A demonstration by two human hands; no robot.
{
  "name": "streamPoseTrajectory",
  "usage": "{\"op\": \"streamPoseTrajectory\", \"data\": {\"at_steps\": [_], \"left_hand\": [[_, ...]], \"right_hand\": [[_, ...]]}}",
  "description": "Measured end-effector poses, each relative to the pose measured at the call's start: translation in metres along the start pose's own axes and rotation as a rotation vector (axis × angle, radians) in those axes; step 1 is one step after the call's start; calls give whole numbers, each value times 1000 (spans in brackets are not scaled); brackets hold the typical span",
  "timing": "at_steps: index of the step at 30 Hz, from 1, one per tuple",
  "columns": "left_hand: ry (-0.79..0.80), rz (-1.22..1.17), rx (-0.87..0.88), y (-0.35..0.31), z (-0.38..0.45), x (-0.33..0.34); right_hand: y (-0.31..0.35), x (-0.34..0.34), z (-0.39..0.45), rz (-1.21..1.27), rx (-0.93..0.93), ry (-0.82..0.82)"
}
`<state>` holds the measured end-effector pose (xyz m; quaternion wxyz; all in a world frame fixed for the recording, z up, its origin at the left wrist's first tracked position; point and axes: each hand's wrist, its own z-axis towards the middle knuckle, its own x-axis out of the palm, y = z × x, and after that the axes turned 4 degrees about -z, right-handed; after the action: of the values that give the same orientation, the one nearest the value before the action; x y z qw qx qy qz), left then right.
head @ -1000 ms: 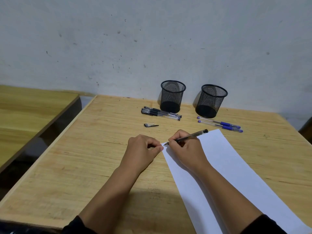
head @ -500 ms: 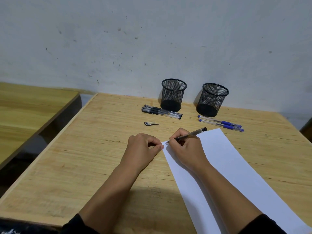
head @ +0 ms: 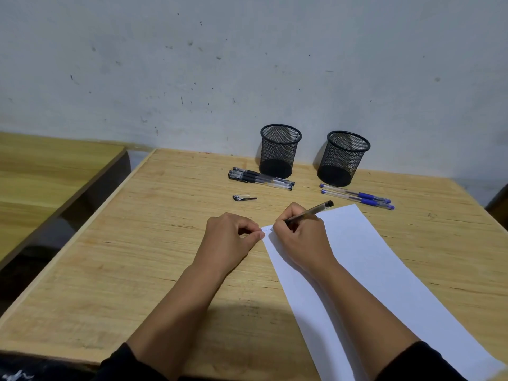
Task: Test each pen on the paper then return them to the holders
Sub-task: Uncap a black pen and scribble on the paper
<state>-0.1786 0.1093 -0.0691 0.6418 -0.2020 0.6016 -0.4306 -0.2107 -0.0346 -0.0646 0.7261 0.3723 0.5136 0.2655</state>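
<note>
Pinning the near-left corner of the paper (head: 384,284) looks like the job of the left hand (head: 229,240), whose fingers are curled into a loose fist with the thumb and forefinger tips pressed at the sheet's edge; it holds nothing else. Beyond it, on the wooden table (head: 137,257), lies a loose pen cap (head: 243,198), and farther back a bundle of black pens (head: 261,178) rests just in front of the left holder (head: 279,151), which appears to be empty. Moving right, the right hand (head: 302,240) rests on the paper, its fingers closed in a writing grip around a black pen (head: 309,211), the tip down near the sheet's far-left corner where faint marks show, and the back end pointing up and to the right. To do this step well, I judge that the tip should press lightly and make a short scribble, enough to show whether ink flows, while the left hand keeps the corner from sliding. The stroke should stay on the sheet, since the tip sits close to the edge and could run onto the wood. Farther right, two blue pens (head: 357,196) lie just in front of the right holder (head: 343,158), also apparently empty, so most of the testing seems to remain.
</note>
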Motion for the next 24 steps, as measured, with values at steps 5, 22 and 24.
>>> {"op": "streamPoseTrajectory", "data": {"at_steps": [5,22,24], "left_hand": [[-6,6,-1,0,0,0],[-144,172,-54,25,62,-1],[-144,175,-53,23,64,-1]], "right_hand": [[0,0,0,36,10,3],[6,-16,16,890,349,-15],[5,-17,18,899,339,-28]]}}
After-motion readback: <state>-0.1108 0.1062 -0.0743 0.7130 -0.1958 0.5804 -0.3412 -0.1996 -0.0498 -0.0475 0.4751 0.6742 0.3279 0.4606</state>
